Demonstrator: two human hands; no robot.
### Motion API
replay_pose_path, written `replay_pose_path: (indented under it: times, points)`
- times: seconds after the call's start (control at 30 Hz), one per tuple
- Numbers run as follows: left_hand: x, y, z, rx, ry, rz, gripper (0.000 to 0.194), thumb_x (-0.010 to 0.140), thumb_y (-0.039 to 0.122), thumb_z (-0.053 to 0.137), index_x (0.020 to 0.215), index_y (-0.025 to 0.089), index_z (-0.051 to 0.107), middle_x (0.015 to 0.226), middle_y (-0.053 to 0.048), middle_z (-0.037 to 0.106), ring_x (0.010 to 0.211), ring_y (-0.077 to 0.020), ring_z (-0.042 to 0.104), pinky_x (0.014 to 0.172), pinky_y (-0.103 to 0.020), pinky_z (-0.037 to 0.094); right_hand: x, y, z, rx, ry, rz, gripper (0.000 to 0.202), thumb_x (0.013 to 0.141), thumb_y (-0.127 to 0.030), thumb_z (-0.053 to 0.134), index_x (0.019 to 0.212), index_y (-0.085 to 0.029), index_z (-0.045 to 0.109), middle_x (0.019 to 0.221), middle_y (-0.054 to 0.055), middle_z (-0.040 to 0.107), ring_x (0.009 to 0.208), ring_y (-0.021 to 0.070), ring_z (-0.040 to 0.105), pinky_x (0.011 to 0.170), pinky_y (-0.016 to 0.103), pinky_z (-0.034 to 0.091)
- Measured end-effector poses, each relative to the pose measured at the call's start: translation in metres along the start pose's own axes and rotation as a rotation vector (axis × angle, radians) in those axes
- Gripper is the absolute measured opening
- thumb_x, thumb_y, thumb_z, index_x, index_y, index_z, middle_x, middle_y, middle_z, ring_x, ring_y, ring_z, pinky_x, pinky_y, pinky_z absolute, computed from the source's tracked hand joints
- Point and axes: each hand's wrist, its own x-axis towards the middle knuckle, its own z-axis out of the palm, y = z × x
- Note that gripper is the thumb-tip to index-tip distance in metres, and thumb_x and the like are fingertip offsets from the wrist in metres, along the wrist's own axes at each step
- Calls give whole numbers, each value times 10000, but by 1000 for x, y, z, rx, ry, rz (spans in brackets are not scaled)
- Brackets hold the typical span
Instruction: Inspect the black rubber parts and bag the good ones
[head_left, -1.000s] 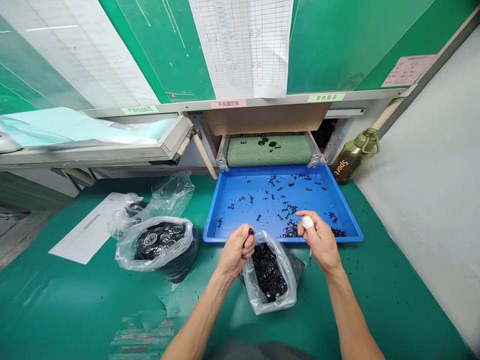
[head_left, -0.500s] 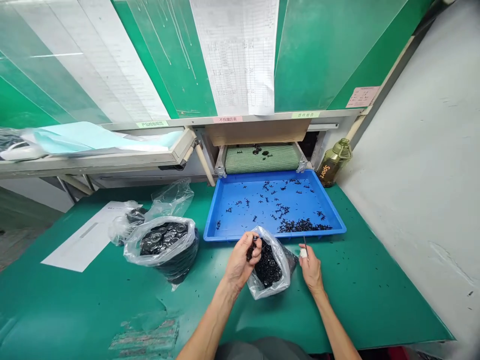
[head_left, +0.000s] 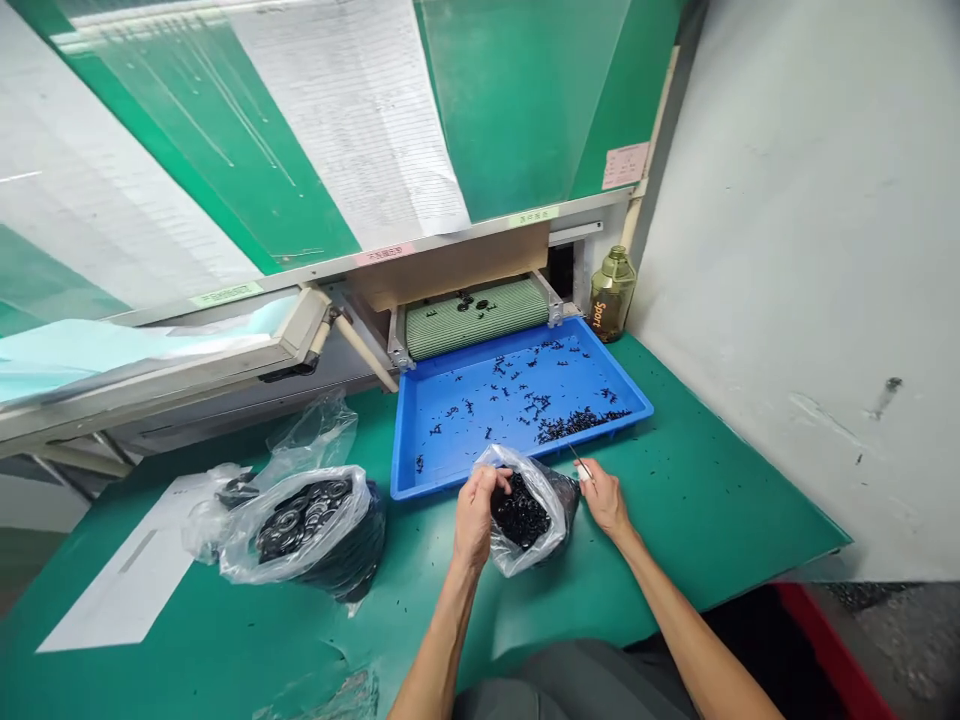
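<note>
My left hand (head_left: 477,508) is over the left rim of a clear plastic bag (head_left: 546,478), its fingers curled above the opening. What lies inside those fingers is hidden. Small black parts (head_left: 523,518) fill this bag. To the right of the bag, my right hand (head_left: 602,497) is closed on a thin, pointed metal tool (head_left: 579,459) aimed up and left toward the tray. Something white shows at its fingers. Just beyond both hands sits a blue tray (head_left: 450,488), with black pieces scattered over it and heaped near its front right.
A second plastic bag (head_left: 244,555), full of black rings, stands left beside a white sheet (head_left: 127,580). A green conveyor belt (head_left: 480,318) ends at the tray's back edge. The olive bottle (head_left: 612,295) stands near the right wall (head_left: 787,250). A shelf (head_left: 165,375) overhangs the left.
My view has turned and tilted, so the scene appears rotated. The black parts seen earlier in my left fingers no longer show, and that hand sits lower at the bag. My right hand keeps the tool.
</note>
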Motion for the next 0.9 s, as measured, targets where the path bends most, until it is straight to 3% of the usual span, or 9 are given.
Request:
replay_pose_path:
  times: [0.17,0.3,0.37,0.47,0.57,0.63,0.73,0.8,0.9]
  points:
    - [2,6,-6,325,-201,91,399,850,374,451,502,195,530,876,-51,676,994,-227,588,865,-317,415,0,1,-1,26,0,8,350,773,-184,354,1015,-169,607,605,9,607,533,148,536,581,225,389]
    - [3,15,-12,494,-221,162,268,855,362,453,751,201,640,917,-46,681,924,-204,599,842,-316,445,0,3,-2,56,-9,0,366,765,-169,332,1011,-163,603,617,9,607,545,143,547,594,223,400]
    - [2,17,-16,572,-140,204,251,861,362,440,857,204,635,910,-45,661,890,-198,595,829,-322,452,0,3,-2,70,-13,1,371,757,-166,332,1014,-163,601,627,10,609,549,141,550,597,221,405]
    - [-4,13,-25,698,105,245,257,853,389,445,938,198,594,920,-56,603,836,-202,579,792,-344,457,0,4,-1,84,-16,16,364,753,-175,339,1000,-165,606,608,4,595,533,140,538,572,221,397]
    - [-13,6,-34,764,243,106,375,817,458,487,1071,187,536,947,-73,574,804,-228,577,734,-374,456,1,3,-2,101,-20,34,347,753,-197,351,976,-163,613,585,0,582,517,140,529,548,222,390]
    - [-19,0,-39,717,205,-50,455,781,493,529,1117,187,510,932,-71,592,768,-239,588,692,-370,448,2,-2,-7,116,-30,41,319,775,-240,357,934,-158,620,553,-3,567,495,140,519,519,222,387]
    - [-24,-6,-43,496,80,-202,429,753,483,573,1066,196,511,745,-11,593,643,-206,567,616,-312,412,2,-24,-21,147,-73,27,321,819,-323,364,898,-152,624,572,2,572,485,133,511,486,217,391]
    - [-23,-7,-44,317,43,-241,354,760,461,573,995,206,501,619,43,523,552,-160,503,548,-259,364,1,-47,-33,167,-188,4,317,824,-355,414,982,-164,613,650,-3,593,500,122,505,486,210,394]
    - [-19,-2,-45,143,79,-255,299,751,429,591,928,214,481,577,75,461,500,-112,408,493,-213,299,-2,-85,-44,121,-350,-50,397,776,-336,529,1159,-231,545,764,-16,613,601,131,541,551,209,407]
